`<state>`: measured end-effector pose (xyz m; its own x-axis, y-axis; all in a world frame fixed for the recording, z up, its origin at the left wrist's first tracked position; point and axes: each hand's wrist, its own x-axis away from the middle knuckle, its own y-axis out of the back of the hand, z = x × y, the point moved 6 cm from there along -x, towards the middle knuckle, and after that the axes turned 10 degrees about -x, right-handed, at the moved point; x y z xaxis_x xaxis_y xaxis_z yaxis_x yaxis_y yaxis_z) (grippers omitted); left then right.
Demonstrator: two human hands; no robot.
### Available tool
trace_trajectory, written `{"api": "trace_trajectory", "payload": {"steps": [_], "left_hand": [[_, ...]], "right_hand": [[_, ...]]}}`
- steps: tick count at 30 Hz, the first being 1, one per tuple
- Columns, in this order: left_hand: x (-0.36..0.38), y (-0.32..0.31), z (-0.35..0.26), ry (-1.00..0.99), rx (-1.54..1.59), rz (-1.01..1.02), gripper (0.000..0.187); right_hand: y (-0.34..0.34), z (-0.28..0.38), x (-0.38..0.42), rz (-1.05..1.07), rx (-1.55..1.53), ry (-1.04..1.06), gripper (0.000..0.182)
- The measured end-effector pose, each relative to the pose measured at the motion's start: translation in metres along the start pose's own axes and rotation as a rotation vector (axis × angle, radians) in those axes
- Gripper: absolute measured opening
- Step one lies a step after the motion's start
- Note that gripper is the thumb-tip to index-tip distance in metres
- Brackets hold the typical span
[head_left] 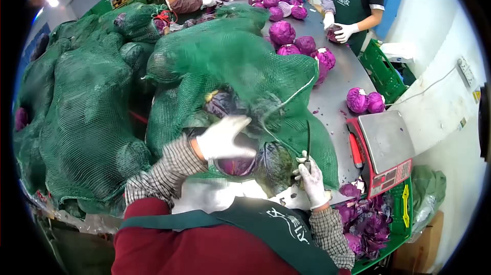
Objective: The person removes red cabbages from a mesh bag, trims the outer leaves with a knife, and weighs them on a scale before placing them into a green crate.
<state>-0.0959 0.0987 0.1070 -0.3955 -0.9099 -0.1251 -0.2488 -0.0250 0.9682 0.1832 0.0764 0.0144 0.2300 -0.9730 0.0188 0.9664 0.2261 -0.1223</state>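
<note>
My left hand [225, 139], in a white glove, is held over the red cabbages with thumb and fingers apart. Just beneath it a purple cabbage [236, 166] shows in part. My right hand [311, 179], also gloved, grips a knife [308, 139] whose dark, thin blade points up and away from me. Between the two hands sits a cabbage with greenish outer leaves [276, 165]. Farther in, a darker cabbage [221, 103] lies at the mouth of a green mesh sack [220, 55]. A white drawstring [291, 98] runs along the mesh.
More filled mesh sacks [97, 116] are piled at left. Peeled purple cabbages [282, 32] line the metal table [335, 96]. At right are a red scale [386, 144] and a green crate [404, 219] of purple leaves. Two co-workers in aprons stand opposite, one holding a cabbage [335, 33].
</note>
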Motion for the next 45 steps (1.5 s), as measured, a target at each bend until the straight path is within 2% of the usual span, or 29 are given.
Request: {"api": "trace_trajectory", "payload": {"steps": [1,2,5,7,9,11,13,15,16,17,18,19,22,23,25,26,27,29,30,31,33,34,35,37,38,39,41,43,45], "left_hand": [[0.015,-0.052,0.019,0.126,-0.036,0.207,0.106],[0.023,-0.053,0.021,0.226,0.094,0.098,0.112],[0.051,-0.056,0.028,0.353,0.128,0.151,0.118],[0.059,-0.053,0.034,0.435,0.282,0.165,0.121],[0.063,-0.055,0.048,0.406,0.399,0.107,0.118],[0.072,-0.07,0.062,0.494,0.988,0.016,0.112],[0.087,-0.078,0.079,0.652,1.195,-0.106,0.093],[0.09,-0.083,0.081,0.609,1.503,-0.125,0.08],[0.097,-0.091,0.085,0.669,1.574,-0.166,0.072],[0.109,-0.104,0.08,0.816,1.723,-0.073,0.071],[0.115,-0.111,0.071,0.781,1.844,-0.127,0.072],[0.114,-0.118,0.061,0.732,1.965,-0.165,0.073],[0.089,-0.08,-0.017,0.361,2.281,-0.141,0.077],[0.08,-0.073,-0.024,0.318,2.217,-0.189,0.078],[0.056,-0.053,-0.052,0.188,2.092,-0.046,0.078],[0.044,-0.04,-0.076,0.22,1.997,0.015,0.077],[0.033,-0.043,-0.094,0.218,2.022,0.136,0.072],[0.014,-0.05,-0.135,0.391,1.94,0.255,0.07],[0.006,-0.073,-0.149,0.357,2.022,0.496,0.069],[0.003,-0.073,-0.171,0.352,1.91,0.662,0.074],[0.0,-0.1,-0.186,0.325,1.603,0.874,0.073],[0.001,-0.103,-0.195,0.335,1.449,0.924,0.073],[0.0,-0.099,-0.201,0.345,1.231,0.882,0.076],[-0.009,-0.124,-0.198,0.143,0.98,0.874,0.081],[-0.016,-0.099,-0.214,-0.102,0.907,0.661,0.095],[-0.022,-0.13,-0.189,-0.207,0.36,0.3,0.11],[-0.031,-0.098,-0.22,-0.419,0.047,0.022,0.122],[-0.04,-0.111,-0.234,-0.412,0.071,0.128,0.125],[-0.05,-0.114,-0.24,-0.403,0.069,0.179,0.126]], "right_hand": [[0.023,-0.038,-0.006,-0.112,-0.082,-0.039,0.04],[0.035,-0.051,-0.003,-0.143,-0.114,-0.088,0.041],[0.037,-0.033,0.005,-0.128,-0.164,-0.14,0.037],[0.028,-0.018,0.007,-0.111,-0.136,-0.084,0.032],[0.021,-0.015,0.007,-0.074,-0.107,-0.006,0.03],[0.009,-0.004,0.016,-0.041,-0.005,-0.068,0.027],[0.006,-0.01,0.024,-0.068,-0.032,-0.005,0.029],[0.003,-0.015,0.034,-0.068,-0.108,-0.069,0.029],[0.004,-0.015,0.037,-0.048,-0.107,-0.077,0.029],[0.003,-0.015,0.042,-0.038,-0.109,-0.08,0.028],[0.002,-0.012,0.048,-0.033,-0.183,-0.108,0.027],[0.0,-0.004,0.052,-0.041,-0.228,-0.002,0.026],[0.004,0.016,0.066,-0.027,-0.172,0.025,0.029],[0.005,0.028,0.07,-0.044,-0.097,0.105,0.029],[0.005,0.051,0.081,-0.069,0.061,0.262,0.03],[0.002,0.067,0.091,-0.095,-0.158,0.251,0.032],[0.006,0.074,0.098,-0.123,-0.111,0.263,0.034],[0.018,0.08,0.114,-0.151,-0.071,0.447,0.033],[0.024,0.079,0.122,-0.259,0.008,0.487,0.03],[0.038,0.068,0.127,-0.381,0.071,0.445,0.027],[0.067,0.046,0.135,-0.465,0.302,0.255,0.026],[0.073,0.023,0.136,-0.465,0.679,0.416,0.029],[0.079,-0.001,0.141,-0.538,1.057,0.587,0.032],[0.101,-0.04,0.136,-0.578,0.433,0.261,0.033],[0.099,-0.049,0.139,-0.584,0.544,0.289,0.034],[0.097,-0.058,0.143,-0.595,0.656,0.317,0.035],[0.094,-0.045,0.138,-0.619,0.194,0.071,0.035],[0.09,-0.049,0.137,-0.619,0.372,0.243,0.032],[0.094,-0.036,0.147,-0.67,0.527,0.283,0.029]]}}
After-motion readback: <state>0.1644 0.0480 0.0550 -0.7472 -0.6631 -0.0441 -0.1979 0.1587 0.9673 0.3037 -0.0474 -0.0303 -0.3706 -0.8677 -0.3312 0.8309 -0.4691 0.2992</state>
